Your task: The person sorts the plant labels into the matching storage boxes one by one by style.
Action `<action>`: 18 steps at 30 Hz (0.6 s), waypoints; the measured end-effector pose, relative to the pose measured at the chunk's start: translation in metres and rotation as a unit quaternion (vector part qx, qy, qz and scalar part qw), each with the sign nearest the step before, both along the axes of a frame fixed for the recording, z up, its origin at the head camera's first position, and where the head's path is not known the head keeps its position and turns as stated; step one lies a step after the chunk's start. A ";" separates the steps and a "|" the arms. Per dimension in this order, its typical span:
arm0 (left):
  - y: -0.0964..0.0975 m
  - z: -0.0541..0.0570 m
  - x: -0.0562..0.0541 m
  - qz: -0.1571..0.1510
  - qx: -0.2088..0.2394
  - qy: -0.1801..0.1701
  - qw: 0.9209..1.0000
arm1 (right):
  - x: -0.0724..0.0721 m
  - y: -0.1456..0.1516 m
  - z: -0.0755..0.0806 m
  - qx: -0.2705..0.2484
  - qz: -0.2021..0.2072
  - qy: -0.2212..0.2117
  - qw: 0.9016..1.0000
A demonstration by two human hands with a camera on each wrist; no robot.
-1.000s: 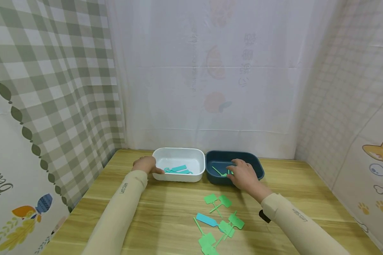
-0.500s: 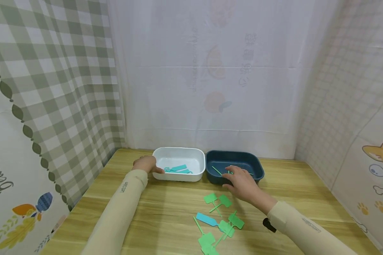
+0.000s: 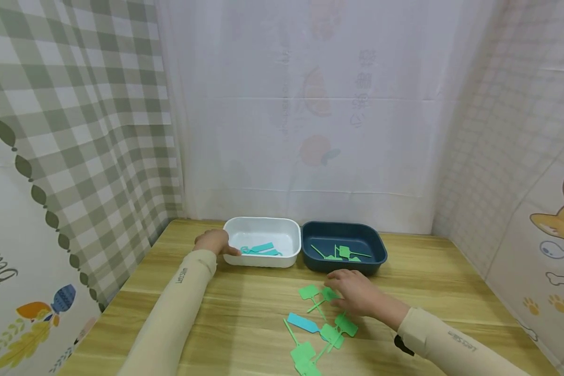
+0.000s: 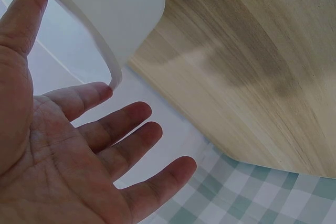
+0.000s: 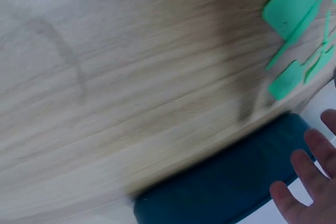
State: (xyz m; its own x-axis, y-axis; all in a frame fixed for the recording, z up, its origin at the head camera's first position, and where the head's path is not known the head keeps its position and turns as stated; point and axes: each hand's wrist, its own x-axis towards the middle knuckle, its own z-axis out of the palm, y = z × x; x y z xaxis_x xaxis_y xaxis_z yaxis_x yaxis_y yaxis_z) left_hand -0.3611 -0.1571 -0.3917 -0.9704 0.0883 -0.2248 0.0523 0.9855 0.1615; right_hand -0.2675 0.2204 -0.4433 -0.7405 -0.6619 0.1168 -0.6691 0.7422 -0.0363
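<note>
My left hand [image 3: 213, 243] rests at the left end of a white bin [image 3: 261, 260], its thumb and index fingertip touching the rim and the other fingers spread in the left wrist view. Inside that bin lie blue tags [image 3: 263, 247]. My right hand [image 3: 354, 293], relaxed and holding nothing, hovers just in front of a dark blue bin [image 3: 314, 262], over a green tag [image 3: 329, 293] with a thin stem that it partly hides. Several green tags [image 3: 344, 251] lie in the dark bin. On the table are more green tags [image 3: 308, 292] and one blue tag [image 3: 303, 322].
Both bins stand side by side near the back of the wooden table [image 3: 244, 313]. A white curtain [image 3: 244, 130] hangs behind them. Checked cloth [image 3: 122, 130] covers the left side, and a printed cloth [image 3: 512, 156] the right.
My right hand has come out of the dark blue bin toward me, down to the green tags on the table, uncovering the tags inside. The left hand stays at the white bin.
</note>
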 end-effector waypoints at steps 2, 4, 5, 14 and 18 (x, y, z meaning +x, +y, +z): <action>0.000 0.000 0.000 -0.001 -0.002 0.001 1.000 | -0.001 0.002 -0.003 0.009 0.001 -0.010 1.000; 0.000 0.000 0.001 -0.004 -0.003 0.004 1.000 | -0.003 0.004 -0.005 0.018 0.002 -0.015 1.000; 0.000 0.000 0.001 -0.004 -0.003 0.005 1.000 | -0.005 0.005 -0.007 0.020 0.002 -0.017 1.000; 0.001 0.001 0.002 0.001 -0.002 0.004 1.000 | -0.010 0.005 -0.014 0.023 -0.005 -0.042 0.999; 0.001 0.000 0.001 0.001 -0.002 0.003 1.000 | -0.010 0.003 -0.013 0.023 -0.013 -0.064 0.998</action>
State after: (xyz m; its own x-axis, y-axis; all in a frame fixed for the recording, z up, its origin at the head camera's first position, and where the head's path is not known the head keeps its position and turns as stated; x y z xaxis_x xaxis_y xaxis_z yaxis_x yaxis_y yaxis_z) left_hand -0.3597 -0.1565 -0.3914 -0.9719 0.0850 -0.2196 0.0507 0.9863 0.1571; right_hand -0.2780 0.2234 -0.4560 -0.7641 -0.6450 -0.0106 -0.6420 0.7620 -0.0851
